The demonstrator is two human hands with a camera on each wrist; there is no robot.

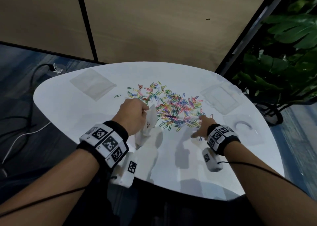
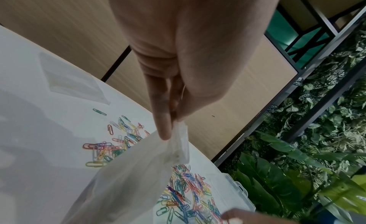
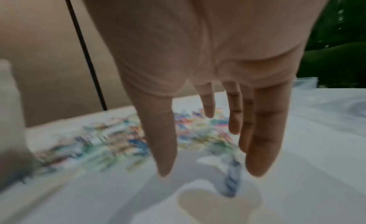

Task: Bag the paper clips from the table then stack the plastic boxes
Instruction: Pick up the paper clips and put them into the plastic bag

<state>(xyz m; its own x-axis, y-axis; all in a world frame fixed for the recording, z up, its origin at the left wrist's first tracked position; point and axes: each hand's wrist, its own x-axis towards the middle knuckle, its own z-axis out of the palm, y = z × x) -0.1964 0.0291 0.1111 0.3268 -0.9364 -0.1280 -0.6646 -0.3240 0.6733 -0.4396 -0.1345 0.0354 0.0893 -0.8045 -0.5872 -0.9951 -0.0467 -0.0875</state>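
Observation:
A heap of coloured paper clips [image 1: 171, 105] lies spread over the middle of the white table [image 1: 68, 109]. My left hand [image 1: 135, 114] pinches the rim of a clear plastic bag [image 1: 147, 127] at the heap's left edge; the left wrist view shows thumb and fingers [image 2: 164, 127] nipping the bag [image 2: 128, 180] with clips [image 2: 188, 193] beyond it. My right hand [image 1: 200, 127] hovers open, fingers straight [image 3: 257, 141], over the heap's near right edge, with a blue clip [image 3: 231, 180] under it. Clear plastic boxes sit at far left [image 1: 92, 84] and right [image 1: 218, 98].
Another clear plastic piece [image 1: 243, 129] lies near the table's right edge. Wood wall panels [image 1: 154, 28] stand behind the table, leafy plants [image 1: 283, 62] to the right. Cables [image 1: 25, 127] trail on the floor at left. The table's front edge [image 1: 171, 189] is close to me.

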